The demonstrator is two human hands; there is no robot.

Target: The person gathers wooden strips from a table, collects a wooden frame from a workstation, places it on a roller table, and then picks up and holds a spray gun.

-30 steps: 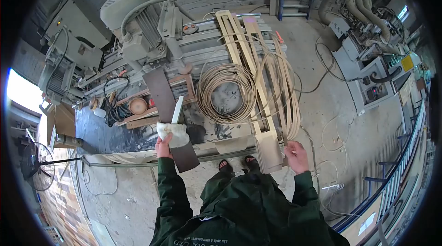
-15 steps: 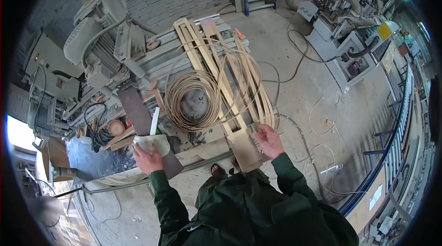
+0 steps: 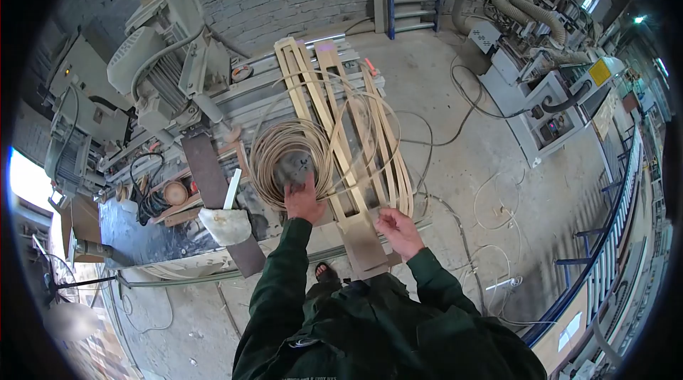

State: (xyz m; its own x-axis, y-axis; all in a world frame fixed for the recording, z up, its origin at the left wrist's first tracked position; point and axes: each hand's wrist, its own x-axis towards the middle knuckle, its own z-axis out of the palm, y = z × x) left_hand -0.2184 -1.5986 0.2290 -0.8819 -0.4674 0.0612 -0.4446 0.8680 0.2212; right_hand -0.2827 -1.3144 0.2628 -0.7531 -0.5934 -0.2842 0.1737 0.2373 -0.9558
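A coil of beige edge banding (image 3: pixel 260 159) lies on the work table, with loose loops spread to its right. My left hand (image 3: pixel 304 202) is at the coil's near side, its fingers over the bundled turns and reaching into the centre opening. My right hand (image 3: pixel 400 232) is closed, fingers curled together, beside the near end of the long wooden frame pieces (image 3: pixel 341 159); anything inside it is hidden. Left of my left arm, a whitish cloth pad (image 3: pixel 225 226) rests across a dark brown board (image 3: pixel 208 170), touching a white strip (image 3: pixel 233 189).
A grey machine (image 3: pixel 167 60) stands at the table's back left. Round wooden pieces (image 3: pixel 175 193) and black cable sit on the left. Hoses and another machine (image 3: pixel 548 113) are at right; cables (image 3: pixel 461 220) cross the floor. A blue roller rail (image 3: pixel 580 266) curves along the right.
My left hand has left the whitish pad and moved right onto the coil. My right hand has shifted slightly left and down. The view has tilted a little.
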